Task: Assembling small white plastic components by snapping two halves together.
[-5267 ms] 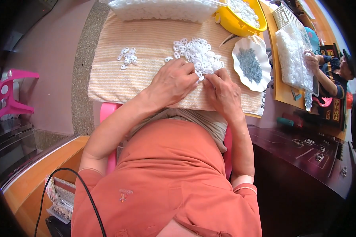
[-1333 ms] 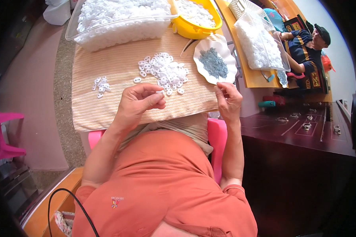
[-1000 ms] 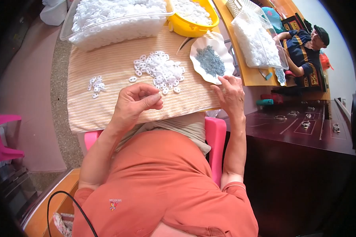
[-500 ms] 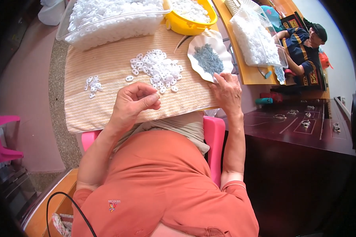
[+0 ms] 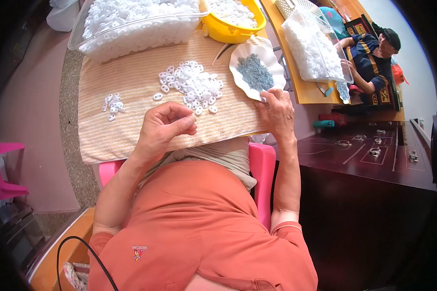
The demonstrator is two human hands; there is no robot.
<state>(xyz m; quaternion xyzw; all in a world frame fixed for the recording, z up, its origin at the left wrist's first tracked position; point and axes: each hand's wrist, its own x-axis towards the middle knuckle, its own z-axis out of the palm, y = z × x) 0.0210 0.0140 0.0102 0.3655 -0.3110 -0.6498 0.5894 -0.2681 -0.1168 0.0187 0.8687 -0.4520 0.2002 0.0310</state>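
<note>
My left hand (image 5: 166,127) is over the near part of the cloth-covered table, thumb and fingers closed in a pinch. What they hold, if anything, I cannot make out. A small white two-holed plastic piece (image 5: 199,110) sits right by its fingertips. Beyond it lies a loose pile of the same white pieces (image 5: 201,87). My right hand (image 5: 278,112) is at the near rim of a white wavy-edged dish (image 5: 238,79), fingers drawn together over the rim. Small grey-blue parts (image 5: 254,72) fill the dish's middle. Whatever is between those fingertips is hidden.
A smaller cluster of white pieces (image 5: 113,105) lies on the left. A clear bin (image 5: 136,46) and a yellow basin (image 5: 228,33), both full of white pieces, stand at the back. A dark curved tool (image 5: 222,52) lies beside the dish. At right, a co-worker (image 5: 369,60) sits by another bin (image 5: 315,53).
Both my hands keep nearly the same places and poses; the view has shifted very slightly. The co-worker's hand by the far bin has moved a little.
</note>
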